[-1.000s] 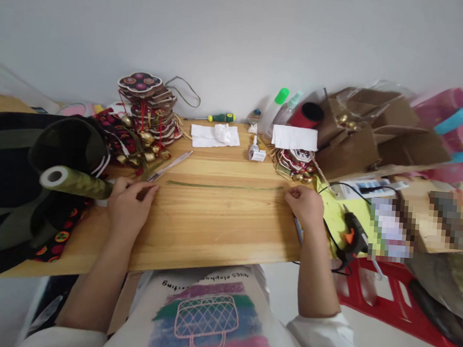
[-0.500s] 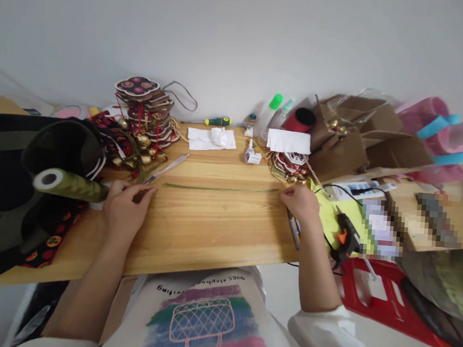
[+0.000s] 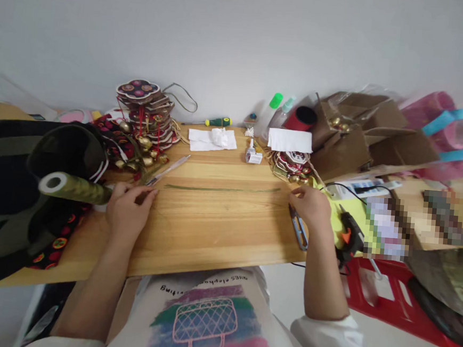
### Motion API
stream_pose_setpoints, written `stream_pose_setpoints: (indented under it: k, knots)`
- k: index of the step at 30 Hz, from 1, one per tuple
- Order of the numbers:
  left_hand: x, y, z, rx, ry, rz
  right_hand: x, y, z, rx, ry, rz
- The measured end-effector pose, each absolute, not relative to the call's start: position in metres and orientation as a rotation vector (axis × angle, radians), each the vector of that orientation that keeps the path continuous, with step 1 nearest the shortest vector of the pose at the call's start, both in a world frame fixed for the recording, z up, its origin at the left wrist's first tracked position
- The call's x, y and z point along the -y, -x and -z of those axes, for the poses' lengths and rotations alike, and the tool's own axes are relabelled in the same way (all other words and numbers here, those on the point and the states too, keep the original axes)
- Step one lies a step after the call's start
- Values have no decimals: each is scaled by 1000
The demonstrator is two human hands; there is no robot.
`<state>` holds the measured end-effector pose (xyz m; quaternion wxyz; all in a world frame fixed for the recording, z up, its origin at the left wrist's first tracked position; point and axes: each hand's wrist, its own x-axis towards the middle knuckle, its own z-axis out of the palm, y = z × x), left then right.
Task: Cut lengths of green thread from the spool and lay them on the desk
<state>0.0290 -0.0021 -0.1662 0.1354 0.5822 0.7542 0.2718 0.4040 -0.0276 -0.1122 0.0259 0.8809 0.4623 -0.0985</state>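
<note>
A thin green cord (image 3: 222, 189) lies nearly straight across the wooden table (image 3: 211, 230). Beyond its left end is my left hand (image 3: 129, 208), resting on the table with thumb and a finger a little apart and nothing visible in it. Off the right end, my right hand (image 3: 311, 205) has its fingertips drawn together; what they hold, if anything, is too small to make out. Blue-handled snips (image 3: 299, 228) lie just under my right hand. A spool of green cord (image 3: 76, 189) is to the left of my left hand, and a pen (image 3: 170, 169) lies behind that hand.
Stacked ornaments with gold bells (image 3: 152, 108) stand at the back left. White tissue (image 3: 213, 139), a screwdriver (image 3: 219, 122) and a small bottle (image 3: 252, 152) are along the back. Cardboard boxes (image 3: 362, 135) and a glue gun (image 3: 350, 236) are on the right.
My right hand has moved a little to the right, away from the cord's end, showing more of the snips. The view has shifted slightly; my left hand has barely moved.
</note>
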Motion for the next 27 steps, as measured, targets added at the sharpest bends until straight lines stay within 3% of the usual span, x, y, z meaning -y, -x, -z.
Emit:
stream_pose_setpoints:
  k: [13,27]
  knots:
    - [1,-25,170,-2162,-1734,-850,97,-417,123,-1319,-2758,453]
    - [-1,-20,178,-2193,-1779,-884,101,-412,125,-1338,-2738,483]
